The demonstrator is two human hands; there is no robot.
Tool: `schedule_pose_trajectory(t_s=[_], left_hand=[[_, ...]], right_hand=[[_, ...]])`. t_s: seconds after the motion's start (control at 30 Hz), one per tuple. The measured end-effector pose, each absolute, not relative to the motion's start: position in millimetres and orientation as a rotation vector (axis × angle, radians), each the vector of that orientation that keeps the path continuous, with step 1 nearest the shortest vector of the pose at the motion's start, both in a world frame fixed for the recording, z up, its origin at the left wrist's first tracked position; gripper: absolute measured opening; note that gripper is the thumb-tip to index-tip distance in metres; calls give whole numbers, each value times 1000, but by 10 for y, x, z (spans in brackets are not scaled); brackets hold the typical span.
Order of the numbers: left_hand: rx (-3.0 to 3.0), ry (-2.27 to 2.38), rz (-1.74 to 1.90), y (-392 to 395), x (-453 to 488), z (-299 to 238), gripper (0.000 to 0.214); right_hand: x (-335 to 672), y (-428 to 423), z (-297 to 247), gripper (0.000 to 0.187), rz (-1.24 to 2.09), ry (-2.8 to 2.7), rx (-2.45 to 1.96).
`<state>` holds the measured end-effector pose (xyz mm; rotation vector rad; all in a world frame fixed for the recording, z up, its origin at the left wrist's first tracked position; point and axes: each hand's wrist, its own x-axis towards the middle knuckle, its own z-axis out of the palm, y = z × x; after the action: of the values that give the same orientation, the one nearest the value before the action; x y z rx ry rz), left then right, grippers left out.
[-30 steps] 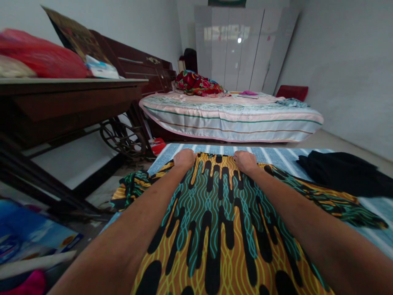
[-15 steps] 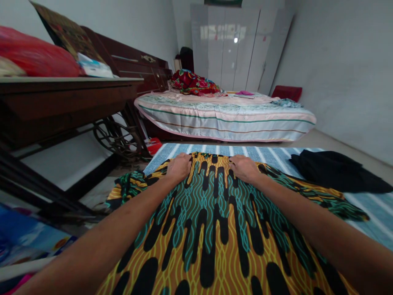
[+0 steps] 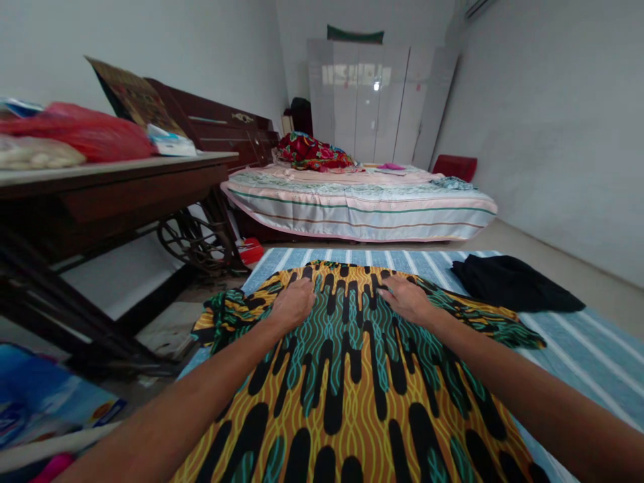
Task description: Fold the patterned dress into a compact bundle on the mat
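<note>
A patterned garment [image 3: 347, 376] in orange, black and teal lies spread in front of me, its neckline at the far end and sleeves out to both sides. My left hand [image 3: 294, 303] is closed on the cloth left of the middle, a little below the neckline. Opposite it, my right hand [image 3: 406, 298] pinches the cloth, with the fingertips turned inward. Between the two hands the fabric is fairly smooth. The left sleeve [image 3: 226, 312] is bunched near the bed edge. The garment's near end runs out of view.
Under the garment is a blue striped sheet [image 3: 573, 342], with folded black cloth [image 3: 513, 282] at right. A sewing-machine table [image 3: 115, 184] stands left, holding a red bag [image 3: 95, 131]. Beyond are a bed [image 3: 362, 215] and a wardrobe [image 3: 369, 100]. A blue package [image 3: 45, 396] lies lower left.
Both hands have come slightly toward me, from the neckline edge to a little below it. The view has tilted up, showing more of the wardrobe and wall.
</note>
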<state>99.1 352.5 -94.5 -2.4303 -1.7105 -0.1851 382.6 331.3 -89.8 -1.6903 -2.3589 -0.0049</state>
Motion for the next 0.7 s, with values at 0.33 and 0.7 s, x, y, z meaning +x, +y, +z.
schedule_pose_trajectory(t_s=[0.33, 0.7], left_hand=[[-2448, -1899, -140, 2635, 901, -1054, 50], [-2669, -1764, -81, 1989, 1383, -876, 63]], right_hand=[[4274, 1714, -921, 34, 118, -2347, -1537], [4004, 354, -1118, 52, 213, -2375, -1507]])
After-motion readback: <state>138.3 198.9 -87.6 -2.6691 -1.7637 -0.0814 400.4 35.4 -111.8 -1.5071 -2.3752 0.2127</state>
